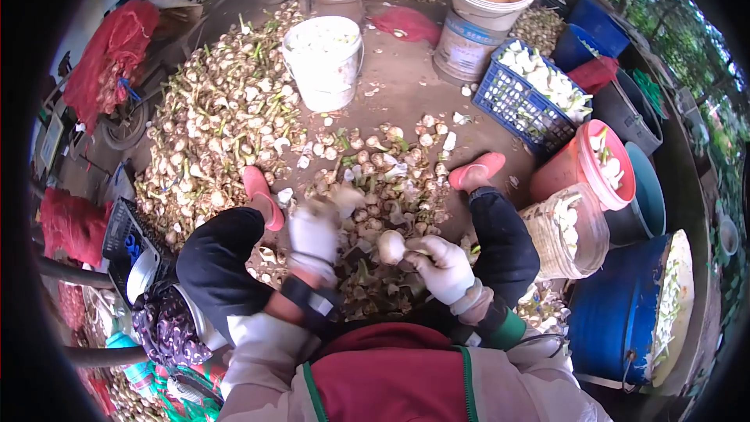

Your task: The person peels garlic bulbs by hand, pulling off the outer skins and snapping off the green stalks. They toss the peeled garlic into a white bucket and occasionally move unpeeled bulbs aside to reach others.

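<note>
My right hand (444, 268), in a white glove, is closed on a pale round bulb (391, 248) that looks like garlic. The bulb points left, out past my fingertips. My left hand (314, 230), also in a white glove, is smeared by motion over the loose bulbs; its fingers and anything in them cannot be made out. Between my feet lies a low heap of unpeeled bulbs (379, 164) with dry skins and green bits. Peelings (367, 277) cover the ground beneath my hands.
A large bulb pile (211, 133) spreads at left. Ahead stands a white bucket (322, 86). Along the right are a blue crate (508, 105) of white pieces, a pink bucket (570, 164), a pale basket (551, 254) and a tipped blue drum (617, 312).
</note>
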`<state>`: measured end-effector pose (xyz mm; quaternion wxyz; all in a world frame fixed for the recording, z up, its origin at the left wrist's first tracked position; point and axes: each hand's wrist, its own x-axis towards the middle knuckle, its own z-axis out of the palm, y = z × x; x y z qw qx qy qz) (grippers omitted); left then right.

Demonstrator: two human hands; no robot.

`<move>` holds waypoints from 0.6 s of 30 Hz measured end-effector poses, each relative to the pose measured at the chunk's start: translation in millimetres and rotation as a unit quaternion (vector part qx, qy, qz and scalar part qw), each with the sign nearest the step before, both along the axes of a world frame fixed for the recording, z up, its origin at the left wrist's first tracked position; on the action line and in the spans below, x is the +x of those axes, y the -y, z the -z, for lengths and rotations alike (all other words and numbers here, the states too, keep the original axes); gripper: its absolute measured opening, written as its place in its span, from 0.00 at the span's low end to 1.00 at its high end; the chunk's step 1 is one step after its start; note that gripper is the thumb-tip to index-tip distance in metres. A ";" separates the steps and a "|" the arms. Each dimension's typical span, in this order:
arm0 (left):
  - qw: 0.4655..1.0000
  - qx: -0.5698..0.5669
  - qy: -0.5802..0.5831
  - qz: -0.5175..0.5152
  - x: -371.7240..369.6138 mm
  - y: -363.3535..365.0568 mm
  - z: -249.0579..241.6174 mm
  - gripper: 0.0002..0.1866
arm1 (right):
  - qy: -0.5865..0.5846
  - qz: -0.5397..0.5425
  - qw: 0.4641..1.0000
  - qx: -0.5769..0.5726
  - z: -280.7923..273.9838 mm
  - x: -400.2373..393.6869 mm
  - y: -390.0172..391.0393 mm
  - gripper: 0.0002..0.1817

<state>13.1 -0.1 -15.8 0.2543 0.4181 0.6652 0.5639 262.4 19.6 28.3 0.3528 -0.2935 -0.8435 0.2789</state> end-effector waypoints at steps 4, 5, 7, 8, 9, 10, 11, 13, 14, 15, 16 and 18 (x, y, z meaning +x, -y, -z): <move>0.962 -0.041 0.266 0.047 15.0 6.0 -9.6 0.10 | -0.243 0.095 0.850 -0.457 3.4 9.2 7.0 0.09; 0.978 -0.029 0.164 0.124 44.1 16.5 -13.2 0.16 | -0.235 0.125 0.848 -0.459 9.6 5.8 8.2 0.09; 0.976 -0.042 -0.156 0.148 76.0 28.5 -22.0 0.17 | -0.212 0.156 0.873 -0.411 19.9 -3.5 10.7 0.09; 0.930 -0.051 -0.333 0.144 79.7 33.9 -30.8 0.15 | -0.195 0.158 0.898 -0.362 23.6 -7.6 13.9 0.09; 0.930 -0.054 -0.334 0.141 79.2 35.1 -28.4 0.15 | -0.182 0.162 0.902 -0.357 24.9 -10.7 15.3 0.09; 0.930 -0.039 -0.336 0.143 77.9 34.5 -24.1 0.13 | -0.169 0.165 0.907 -0.350 25.5 -13.6 15.3 0.09; 0.930 -0.024 -0.338 0.146 76.0 33.9 -21.5 0.12 | -0.169 0.160 0.908 -0.350 27.4 -15.8 14.9 0.09; 0.929 -0.037 -0.351 0.115 75.0 32.8 -19.5 0.11 | -0.153 0.156 0.924 -0.314 30.8 -20.3 12.3 0.09; 0.927 -0.053 -0.360 0.091 75.2 33.4 -21.6 0.10 | -0.152 0.153 0.925 -0.313 25.9 -20.9 11.8 0.09; 0.928 -0.053 -0.359 0.088 73.1 34.3 -24.2 0.10 | -0.121 0.130 0.936 -0.302 17.7 -19.7 11.4 0.09; 0.915 -0.055 -0.388 0.093 68.7 33.8 -28.2 0.08 | -0.090 0.108 0.946 -0.291 12.9 -17.9 10.5 0.10; 0.903 -0.056 -0.415 0.097 52.6 23.8 -33.8 0.07 | -0.129 0.050 0.934 -0.330 21.5 -11.0 6.8 0.11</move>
